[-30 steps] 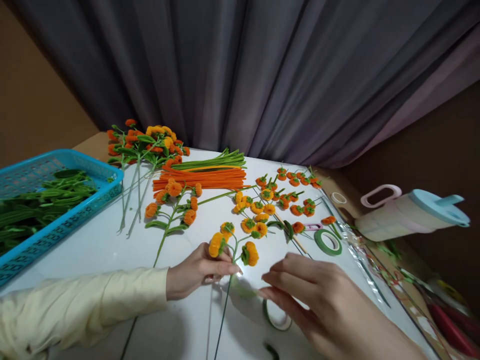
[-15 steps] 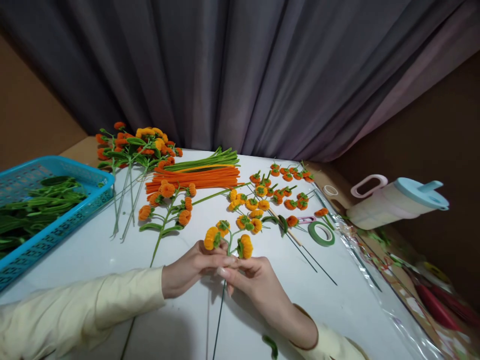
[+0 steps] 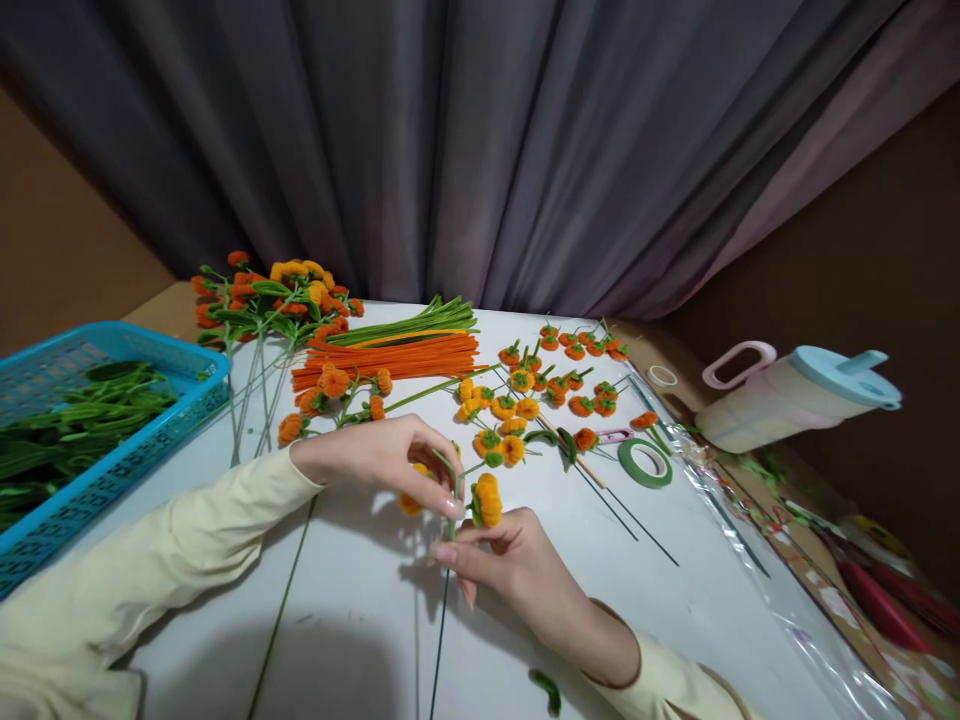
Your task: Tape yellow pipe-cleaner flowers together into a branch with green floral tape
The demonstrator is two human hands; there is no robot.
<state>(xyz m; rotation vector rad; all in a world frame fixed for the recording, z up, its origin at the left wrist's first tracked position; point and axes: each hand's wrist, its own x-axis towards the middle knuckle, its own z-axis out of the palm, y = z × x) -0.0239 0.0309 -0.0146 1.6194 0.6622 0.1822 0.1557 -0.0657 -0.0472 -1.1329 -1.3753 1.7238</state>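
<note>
My left hand (image 3: 379, 460) reaches over from the left, fingers curled and pinching a flower stem (image 3: 442, 610) near its top. An orange-yellow pompom flower (image 3: 487, 500) sits on that stem, and another shows partly under my left fingers. My right hand (image 3: 510, 565) is just below, its fingers closed on the same dark green stem under the flowers. The stem runs down across the white table (image 3: 675, 590) towards me. Both arms wear pale yellow sleeves.
A blue basket (image 3: 112, 440) of green leaves stands at the left. Behind lie finished flower sprays (image 3: 277, 295), orange pipe cleaners (image 3: 390, 358), several loose small flowers (image 3: 555, 385), a green tape roll (image 3: 645, 462) and thin wires. A lidded pitcher (image 3: 802, 395) lies at the right.
My right hand came in from the right, off the table, and closed on the stem. My left hand rose and turned over the top of the flowers. The stem is lifted slightly.
</note>
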